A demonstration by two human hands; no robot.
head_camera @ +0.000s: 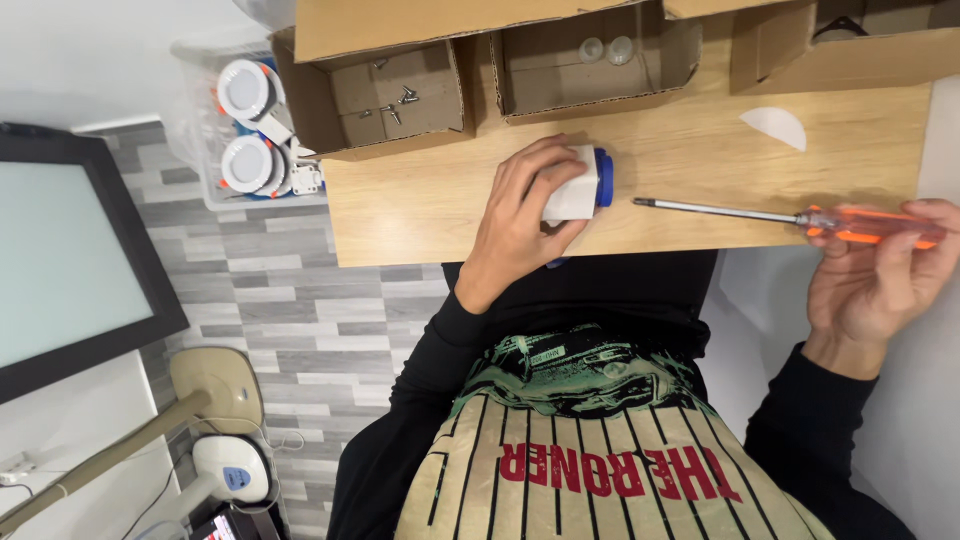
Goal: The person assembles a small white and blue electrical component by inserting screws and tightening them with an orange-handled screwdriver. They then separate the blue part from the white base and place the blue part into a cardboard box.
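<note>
My left hand (520,215) wraps around a small white housing with a blue end cap (582,185), pressing it onto the wooden table (420,215) near the table's front edge, the blue cap facing three o'clock. My right hand (880,285) is closed on the translucent orange handle of a screwdriver (790,217), held level at three o'clock of the housing; its steel shaft points toward nine o'clock, the tip just short of the blue cap and not touching it.

At twelve o'clock of my left hand stand open cardboard boxes: one at eleven o'clock holds loose screws (392,105), the middle box (590,60) holds two small clear round parts (606,49), and a third box (840,50) sits at one o'clock. A white half-round piece (776,126) lies on the table at two o'clock of the housing. Off the table at ten o'clock, a clear bin (205,150) on the grey tiled floor holds round white light fittings (247,160). A dark-framed screen (60,255) fills the nine o'clock edge.
</note>
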